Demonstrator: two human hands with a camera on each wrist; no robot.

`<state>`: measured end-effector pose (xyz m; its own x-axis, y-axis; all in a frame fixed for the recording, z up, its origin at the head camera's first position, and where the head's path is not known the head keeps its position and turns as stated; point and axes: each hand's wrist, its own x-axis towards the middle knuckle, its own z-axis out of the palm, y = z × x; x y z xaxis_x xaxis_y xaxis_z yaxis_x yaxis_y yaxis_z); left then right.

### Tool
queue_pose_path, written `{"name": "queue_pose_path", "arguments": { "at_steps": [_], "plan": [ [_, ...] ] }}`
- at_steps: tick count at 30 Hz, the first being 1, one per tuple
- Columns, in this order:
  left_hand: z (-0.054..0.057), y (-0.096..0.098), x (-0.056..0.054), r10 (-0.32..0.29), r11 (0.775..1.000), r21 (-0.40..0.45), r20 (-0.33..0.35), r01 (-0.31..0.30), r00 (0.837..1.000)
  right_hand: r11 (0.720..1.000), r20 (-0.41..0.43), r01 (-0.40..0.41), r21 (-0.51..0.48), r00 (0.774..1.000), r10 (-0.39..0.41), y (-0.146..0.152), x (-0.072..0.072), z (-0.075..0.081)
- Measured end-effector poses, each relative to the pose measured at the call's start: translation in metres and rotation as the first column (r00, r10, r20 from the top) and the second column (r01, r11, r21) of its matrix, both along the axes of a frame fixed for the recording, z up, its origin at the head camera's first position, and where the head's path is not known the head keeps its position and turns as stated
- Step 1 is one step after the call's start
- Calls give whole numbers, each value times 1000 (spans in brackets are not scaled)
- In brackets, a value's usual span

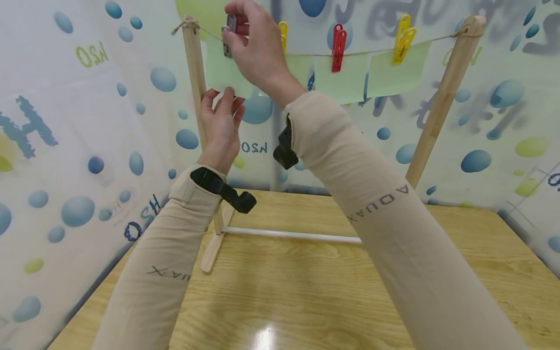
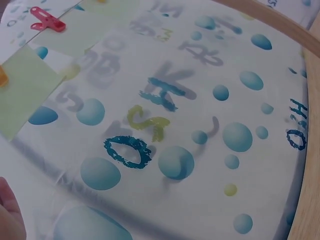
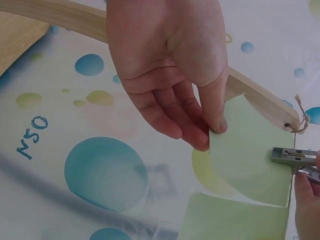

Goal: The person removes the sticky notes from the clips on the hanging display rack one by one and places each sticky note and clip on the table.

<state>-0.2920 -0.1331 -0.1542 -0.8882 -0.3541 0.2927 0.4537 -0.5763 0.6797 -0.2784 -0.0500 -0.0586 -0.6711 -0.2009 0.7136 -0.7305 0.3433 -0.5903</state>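
Note:
A pale green paper sheet (image 1: pixel 220 73) hangs at the left end of a string. My left hand (image 1: pixel 220 126) pinches its lower edge between thumb and fingers; the right wrist view shows this left hand (image 3: pixel 170 55) large, with its thumb on the sheet. At the top of the sheet, my right hand (image 1: pixel 262 48) grips a grey clothespin (image 3: pixel 290 156), whose jaws lie over the paper's edge at the string. Only part of the right hand (image 3: pixel 309 205) shows at that view's right side. In the left wrist view, just a bit of a hand (image 2: pixel 10 215) appears.
More green sheets (image 1: pixel 341 78) hang along the string under a red clothespin (image 1: pixel 338 48) and yellow clothespins (image 1: pixel 403 40). Wooden posts (image 1: pixel 446 102) hold the string's ends. A white rod (image 1: pixel 293 236) runs low across the wooden table (image 1: pixel 284 291). A patterned sheet stands behind.

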Motion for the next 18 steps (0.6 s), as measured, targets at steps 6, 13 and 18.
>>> {"name": "queue_pose_path", "arguments": {
  "at_steps": [6,13,18],
  "plan": [
    [1,0,0,-7,1000,12,-22,7,1000,1000,-27,-10,-26,1000,9,2,1,1],
    [2,0,1,-6,1000,18,-15,7,1000,1000,-80,7,-21,997,-9,4,4,1],
    [2,1,1,-8,999,32,-29,9,1000,1000,-106,20,-11,994,-21,5,5,3]
  ]
}}
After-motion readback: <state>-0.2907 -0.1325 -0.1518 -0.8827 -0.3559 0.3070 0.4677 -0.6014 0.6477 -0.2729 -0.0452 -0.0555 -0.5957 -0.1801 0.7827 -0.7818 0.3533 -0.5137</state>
